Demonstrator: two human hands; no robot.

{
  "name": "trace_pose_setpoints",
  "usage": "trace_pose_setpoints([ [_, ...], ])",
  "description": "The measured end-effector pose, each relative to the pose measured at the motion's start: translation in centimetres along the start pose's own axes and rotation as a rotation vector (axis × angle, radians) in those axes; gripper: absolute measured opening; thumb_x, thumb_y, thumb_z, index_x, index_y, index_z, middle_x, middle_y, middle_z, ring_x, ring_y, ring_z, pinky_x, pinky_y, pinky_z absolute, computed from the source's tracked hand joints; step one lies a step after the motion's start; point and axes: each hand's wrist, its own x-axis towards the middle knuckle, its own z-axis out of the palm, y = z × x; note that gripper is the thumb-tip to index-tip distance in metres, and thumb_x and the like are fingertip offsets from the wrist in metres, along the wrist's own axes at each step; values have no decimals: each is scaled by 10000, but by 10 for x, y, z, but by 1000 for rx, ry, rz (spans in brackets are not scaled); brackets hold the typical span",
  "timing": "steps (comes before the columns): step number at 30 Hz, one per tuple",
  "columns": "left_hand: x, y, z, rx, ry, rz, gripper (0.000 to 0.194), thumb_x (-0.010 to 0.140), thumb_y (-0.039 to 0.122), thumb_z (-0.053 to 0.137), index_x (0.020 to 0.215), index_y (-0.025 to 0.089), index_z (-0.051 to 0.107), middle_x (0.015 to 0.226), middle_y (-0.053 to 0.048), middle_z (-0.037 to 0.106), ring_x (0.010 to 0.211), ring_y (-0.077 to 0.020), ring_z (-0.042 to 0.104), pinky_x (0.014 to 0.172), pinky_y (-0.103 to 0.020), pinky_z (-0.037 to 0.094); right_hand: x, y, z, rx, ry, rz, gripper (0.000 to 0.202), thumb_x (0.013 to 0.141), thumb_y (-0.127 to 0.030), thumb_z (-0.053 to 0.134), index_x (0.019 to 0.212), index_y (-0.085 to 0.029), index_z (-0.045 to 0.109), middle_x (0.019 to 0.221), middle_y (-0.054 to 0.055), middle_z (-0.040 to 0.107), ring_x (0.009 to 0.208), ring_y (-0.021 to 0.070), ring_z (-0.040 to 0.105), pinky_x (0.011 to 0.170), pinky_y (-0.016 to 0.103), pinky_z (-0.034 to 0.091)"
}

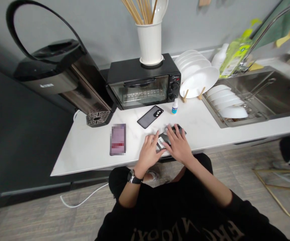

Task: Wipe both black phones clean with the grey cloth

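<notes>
Centre of frame, left to right: left hand, fingers slightly parted at the edge of a dark phone on the table; right hand, fingers extended over it. Either grip is unclear. Apparent step: pressing or wiping; next move calls for steadying the phone.

Plain gray wall beyond the grip. White countertop, faint marbling, lies under the grip and runs out to both sides. Metal sink set into it, right of the grip. Left of the grip, big dark flat panel, can't tell if cabinet or fridge. Below the grip, gray-brown wood-look floor. Gold-colored metal frame, lower right of the grip. Light whitish, fairly even, shadows soft.
</notes>
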Motion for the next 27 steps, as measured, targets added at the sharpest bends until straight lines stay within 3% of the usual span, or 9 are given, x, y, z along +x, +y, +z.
trace_pose_setpoints([
  [3, 0, -3, 2, -15, 12, 13, 949, 972, 282, 698, 1704, 225, 98, 1404, -159, 537, 1294, -330, 485, 1149, -514, 464, -3, -19, 0, 63, -88, -186, 732, 1101, -514, 378, 1696, -117, 225, 1748, 148, 263, 1649, 346, 153, 1307, 650, 170],
  [6, 1, -3, 3, -37, 41, -21, 1044, 929, 375, 771, 1703, 234, 84, 1406, -156, 567, 1282, -347, 512, 1129, -529, 475, -17, -2, -12, 67, -135, -261, 717, 1101, -508, 394, 1712, -195, 186, 1748, 102, 279, 1648, 332, 166, 1305, 648, 182],
  [10, 4, 1, 0, -72, 41, -42, 1056, 896, 419, 812, 1696, 288, 136, 1364, -116, 619, 1259, -341, 549, 1113, -523, 482, -25, 51, -26, -7, -66, -69, 776, 1073, -584, 432, 1711, -206, 204, 1747, 116, 277, 1650, 394, 97, 1276, 725, 157],
  [12, 6, 2, -1, -77, 45, -30, 1036, 891, 401, 821, 1691, 297, 172, 1370, -108, 624, 1269, -331, 548, 1121, -507, 477, -15, 62, -24, -20, -15, 28, 808, 1061, -618, 432, 1704, -171, 233, 1742, 136, 286, 1648, 424, 54, 1263, 750, 149],
  [16, 7, 1, 1, -57, 41, -28, 1022, 891, 381, 821, 1690, 264, 195, 1394, -129, 623, 1271, -326, 546, 1123, -498, 474, 1, 25, -8, 54, -64, -106, 823, 1060, -641, 417, 1692, -139, 258, 1734, 143, 309, 1647, 391, 119, 1289, 695, 163],
  [18, 5, 0, 2, -30, 36, -44, 1002, 905, 350, 803, 1691, 244, 191, 1412, -152, 607, 1262, -332, 550, 1106, -505, 484, -5, 3, -6, 91, -111, -236, 865, 1051, -669, 417, 1697, -125, 224, 1735, 148, 299, 1644, 359, 168, 1302, 655, 182],
  [20, 4, 1, 2, -24, 44, -55, 1019, 896, 338, 813, 1691, 244, 182, 1409, -149, 609, 1259, -331, 554, 1097, -506, 491, -17, -1, -10, 92, -125, -287, 877, 1048, -677, 423, 1704, -141, 195, 1735, 136, 302, 1642, 343, 187, 1306, 642, 187],
  [23, 5, 2, 1, -55, 61, -53, 1090, 855, 366, 860, 1692, 271, 168, 1374, -114, 642, 1265, -328, 561, 1102, -505, 489, -28, 30, -20, 35, -69, -161, 810, 1065, -629, 426, 1710, -196, 196, 1728, 113, 327, 1646, 363, 155, 1293, 687, 162],
  [27, 8, 2, 1, -76, 62, -43, 1105, 845, 353, 874, 1690, 293, 165, 1382, -96, 654, 1280, -317, 570, 1117, -497, 483, -8, 60, -19, -11, 33, 62, 812, 1059, -619, 444, 1700, -163, 244, 1709, 148, 360, 1646, 414, 93, 1271, 737, 153],
])
